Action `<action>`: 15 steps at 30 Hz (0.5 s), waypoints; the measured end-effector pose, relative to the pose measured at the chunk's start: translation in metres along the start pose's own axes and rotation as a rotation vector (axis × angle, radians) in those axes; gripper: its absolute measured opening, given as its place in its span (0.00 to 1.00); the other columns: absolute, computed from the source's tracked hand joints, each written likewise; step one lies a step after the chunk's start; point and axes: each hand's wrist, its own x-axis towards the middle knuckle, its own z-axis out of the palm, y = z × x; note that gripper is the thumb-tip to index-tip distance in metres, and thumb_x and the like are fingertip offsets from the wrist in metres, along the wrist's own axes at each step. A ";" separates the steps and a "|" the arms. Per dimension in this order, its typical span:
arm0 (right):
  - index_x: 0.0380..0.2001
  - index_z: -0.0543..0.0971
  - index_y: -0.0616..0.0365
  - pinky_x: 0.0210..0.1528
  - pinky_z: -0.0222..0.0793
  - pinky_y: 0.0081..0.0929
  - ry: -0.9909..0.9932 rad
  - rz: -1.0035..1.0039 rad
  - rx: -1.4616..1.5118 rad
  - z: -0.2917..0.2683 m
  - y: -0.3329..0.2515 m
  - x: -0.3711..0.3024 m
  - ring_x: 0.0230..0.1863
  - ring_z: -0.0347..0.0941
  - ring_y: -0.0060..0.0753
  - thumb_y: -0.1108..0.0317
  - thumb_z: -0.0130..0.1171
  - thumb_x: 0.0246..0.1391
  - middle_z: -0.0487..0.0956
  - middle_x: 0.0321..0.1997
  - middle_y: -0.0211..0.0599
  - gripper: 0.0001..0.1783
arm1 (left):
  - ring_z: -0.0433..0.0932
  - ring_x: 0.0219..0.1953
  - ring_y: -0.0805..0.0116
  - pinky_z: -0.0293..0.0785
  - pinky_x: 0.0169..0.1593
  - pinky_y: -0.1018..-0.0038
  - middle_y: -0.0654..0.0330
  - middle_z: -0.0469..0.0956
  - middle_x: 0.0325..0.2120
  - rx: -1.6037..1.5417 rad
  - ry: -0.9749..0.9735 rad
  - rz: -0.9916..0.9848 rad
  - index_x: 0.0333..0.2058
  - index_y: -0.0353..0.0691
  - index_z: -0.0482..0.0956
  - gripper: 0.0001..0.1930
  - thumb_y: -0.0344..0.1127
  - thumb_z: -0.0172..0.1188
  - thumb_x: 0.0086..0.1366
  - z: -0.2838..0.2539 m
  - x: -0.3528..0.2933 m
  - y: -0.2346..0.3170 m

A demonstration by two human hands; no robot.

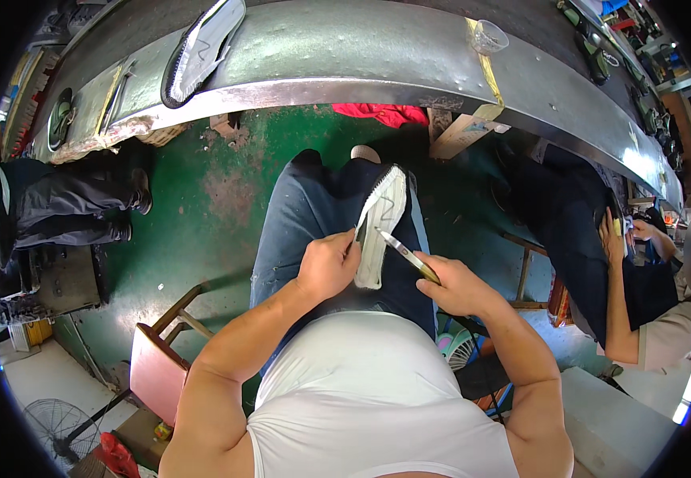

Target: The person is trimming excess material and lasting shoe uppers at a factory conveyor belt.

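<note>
1. White-faced shoe upper [373,259], lying bottom side up on the near side of the metal bench [345,48], well apart from its edge, with one end pointing toward it.
2. Left hand [325,263]: closed in a pinch on the left long side of the shoe upper, nearer the end farther from the metal bench.
3. Right hand [455,285]: wrapped around the yellowish handle of a slim pointed tool, probably a knife [411,253], slanting leftward and toward the metal bench, tip over the white face; too small to tell whether touching or just above.
4. Likely light enough for one hand; judged fairly stiff along the white middle, softer and more pliable at the gathered margin of the bench-facing end.
5. Probably not very slippery, yet prone to twisting under pressure from a single pinch.
6. Best gripped by the long side or cupped from beneath, away from the blade; least safely squeezed at the gathered margin, likely easy to nick or distort.
7. Similar second shoe upper [206,52], resting on the metal bench, left of its middle.
</note>
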 end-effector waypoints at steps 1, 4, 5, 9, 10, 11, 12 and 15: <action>0.46 0.72 0.69 0.46 0.73 0.46 0.131 -0.181 -0.099 -0.001 -0.002 0.005 0.41 0.79 0.56 0.66 0.57 0.60 0.81 0.37 0.56 0.17 | 0.81 0.30 0.47 0.77 0.33 0.62 0.45 0.79 0.28 0.030 0.012 0.037 0.39 0.33 0.81 0.09 0.30 0.59 0.62 0.001 0.000 0.000; 0.44 0.72 0.71 0.48 0.72 0.51 -0.112 0.043 -0.283 -0.024 -0.021 0.023 0.43 0.78 0.62 0.65 0.56 0.61 0.80 0.38 0.57 0.17 | 0.81 0.29 0.48 0.77 0.33 0.62 0.49 0.80 0.28 0.108 -0.017 0.117 0.34 0.36 0.82 0.06 0.31 0.59 0.63 0.006 -0.002 0.005; 0.44 0.73 0.70 0.47 0.72 0.51 -0.243 0.168 -0.371 -0.037 -0.038 0.031 0.42 0.78 0.62 0.64 0.55 0.62 0.80 0.38 0.58 0.18 | 0.81 0.32 0.48 0.78 0.36 0.61 0.49 0.81 0.30 0.056 0.052 0.116 0.36 0.37 0.82 0.06 0.32 0.58 0.64 0.008 -0.004 0.006; 0.39 0.76 0.70 0.46 0.73 0.50 -0.416 0.210 -0.483 -0.053 -0.056 0.056 0.41 0.78 0.61 0.61 0.54 0.63 0.81 0.35 0.58 0.18 | 0.64 0.66 0.55 0.58 0.67 0.66 0.47 0.66 0.63 -0.604 0.047 -0.243 0.64 0.35 0.63 0.26 0.46 0.46 0.76 0.050 -0.009 -0.050; 0.37 0.76 0.68 0.45 0.73 0.51 -0.366 0.159 -0.488 -0.045 -0.047 0.062 0.40 0.78 0.61 0.60 0.55 0.62 0.81 0.34 0.57 0.17 | 0.57 0.71 0.58 0.51 0.71 0.68 0.48 0.60 0.68 -0.885 -0.016 -0.364 0.70 0.35 0.55 0.31 0.49 0.42 0.77 0.065 -0.007 -0.067; 0.36 0.77 0.67 0.43 0.73 0.51 -0.312 0.116 -0.486 -0.036 -0.034 0.065 0.38 0.78 0.62 0.59 0.56 0.61 0.81 0.32 0.56 0.17 | 0.47 0.73 0.63 0.42 0.73 0.69 0.53 0.51 0.72 -0.995 -0.118 -0.394 0.73 0.40 0.44 0.35 0.53 0.39 0.77 0.060 -0.005 -0.062; 0.36 0.77 0.67 0.43 0.73 0.51 -0.314 0.120 -0.483 -0.027 -0.023 0.065 0.38 0.78 0.62 0.59 0.56 0.61 0.81 0.32 0.56 0.17 | 0.47 0.73 0.63 0.42 0.73 0.69 0.53 0.51 0.72 -0.996 -0.122 -0.399 0.73 0.40 0.44 0.35 0.53 0.39 0.77 0.055 -0.001 -0.060; 0.34 0.76 0.61 0.38 0.71 0.52 -0.030 0.134 -0.144 0.018 0.009 0.059 0.34 0.77 0.62 0.57 0.60 0.58 0.80 0.28 0.53 0.16 | 0.54 0.71 0.61 0.48 0.72 0.70 0.53 0.55 0.70 -1.134 -0.122 -0.422 0.73 0.40 0.46 0.35 0.50 0.46 0.76 0.041 0.009 -0.044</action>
